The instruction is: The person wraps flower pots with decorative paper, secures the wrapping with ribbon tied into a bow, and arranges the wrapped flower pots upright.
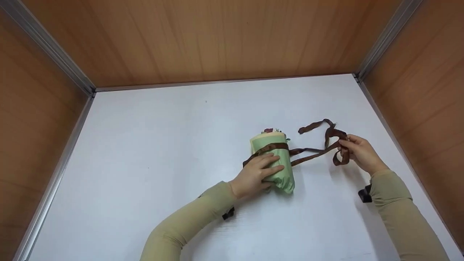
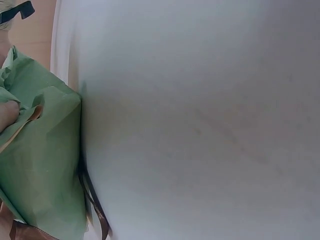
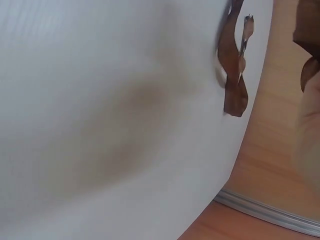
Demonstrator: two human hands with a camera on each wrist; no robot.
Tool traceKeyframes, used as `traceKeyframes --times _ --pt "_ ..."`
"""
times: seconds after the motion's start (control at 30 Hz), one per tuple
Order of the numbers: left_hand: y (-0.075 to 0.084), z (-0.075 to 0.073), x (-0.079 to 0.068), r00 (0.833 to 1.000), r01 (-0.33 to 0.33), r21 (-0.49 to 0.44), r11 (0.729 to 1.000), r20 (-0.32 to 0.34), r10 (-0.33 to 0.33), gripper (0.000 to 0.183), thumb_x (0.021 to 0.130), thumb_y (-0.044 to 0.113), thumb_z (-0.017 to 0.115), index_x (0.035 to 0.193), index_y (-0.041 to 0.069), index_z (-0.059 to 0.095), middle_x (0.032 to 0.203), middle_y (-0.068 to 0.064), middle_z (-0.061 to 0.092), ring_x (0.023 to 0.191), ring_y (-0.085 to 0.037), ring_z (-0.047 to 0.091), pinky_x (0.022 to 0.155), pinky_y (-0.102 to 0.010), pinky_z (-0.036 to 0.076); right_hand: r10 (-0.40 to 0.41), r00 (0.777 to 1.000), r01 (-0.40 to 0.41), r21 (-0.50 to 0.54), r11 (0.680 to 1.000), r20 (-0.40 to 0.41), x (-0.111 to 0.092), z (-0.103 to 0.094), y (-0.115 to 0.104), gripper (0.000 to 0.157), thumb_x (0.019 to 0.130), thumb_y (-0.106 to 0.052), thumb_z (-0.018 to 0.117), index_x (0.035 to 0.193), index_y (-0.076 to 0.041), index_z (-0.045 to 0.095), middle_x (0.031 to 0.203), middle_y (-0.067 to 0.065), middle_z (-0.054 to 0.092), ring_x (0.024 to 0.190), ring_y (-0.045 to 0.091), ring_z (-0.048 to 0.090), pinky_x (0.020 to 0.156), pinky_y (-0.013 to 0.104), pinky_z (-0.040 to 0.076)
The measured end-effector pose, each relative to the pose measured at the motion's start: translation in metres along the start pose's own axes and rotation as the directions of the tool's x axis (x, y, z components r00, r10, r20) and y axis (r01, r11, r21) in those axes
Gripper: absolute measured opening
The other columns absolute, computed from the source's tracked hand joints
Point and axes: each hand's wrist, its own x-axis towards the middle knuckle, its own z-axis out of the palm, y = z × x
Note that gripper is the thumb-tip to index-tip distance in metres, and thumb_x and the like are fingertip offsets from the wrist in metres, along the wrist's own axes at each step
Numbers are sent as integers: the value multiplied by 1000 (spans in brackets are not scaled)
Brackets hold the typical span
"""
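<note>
A small flower bouquet (image 1: pixel 282 156) wrapped in pale green paper lies on the white table, its flower tops (image 1: pixel 268 131) pointing away from me. My left hand (image 1: pixel 253 175) grips the wrapping from the left, fingers across its upper side; in the left wrist view the thumb (image 2: pixel 8 115) presses into the green paper (image 2: pixel 45 160). A brown ribbon (image 1: pixel 278 146) passes round the bouquet. Over to the right, my right hand (image 1: pixel 362 154) pinches the ribbon between thumb and fingers, holding two strands stretched toward the bouquet. One loose end (image 3: pixel 235 100) trails on the table.
Wood-grain panels stand at the back (image 1: pixel 224 43), left (image 1: pixel 40 119) and right (image 1: pixel 417 79), joined by metal corner strips. The white table (image 1: pixel 145 137) spreads out to the left of the bouquet.
</note>
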Motion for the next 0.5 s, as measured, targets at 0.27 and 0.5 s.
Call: traceKeyframes --times 0.27,0.5 --pt "-2 1 1 1000 -2 30 1000 12 1 61 76 24 80 132 19 57 140 -9 48 135 -28 40 110 -38 33 -107 994 109 126 986 -25 1 10 -6 20 95 -3 53 77 -11 58 65 -4 55 65 5 54 59 19 45" --pt "-2 1 2 1000 -1 40 999 20 1 60 76 24 79 132 19 57 140 -9 48 134 -27 40 111 -38 33 -187 982 190 159 969 -38 3 17 -14 17 93 1 54 82 -9 63 72 -4 62 67 4 57 60 17 46"
